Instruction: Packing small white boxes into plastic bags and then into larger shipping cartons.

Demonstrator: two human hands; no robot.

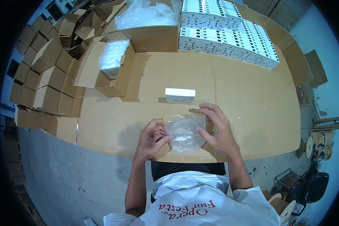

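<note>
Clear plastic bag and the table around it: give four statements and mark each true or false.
1. Both hands, left hand and right hand, hold the clear plastic bag. True.
2. The small white box sits inside the bag. False: it lies on the cardboard-covered table, beyond the hands.
3. White boxes are stacked in rows at the table's far right. True.
4. The open carton at far left is empty. False: it holds plastic-wrapped items.
</note>
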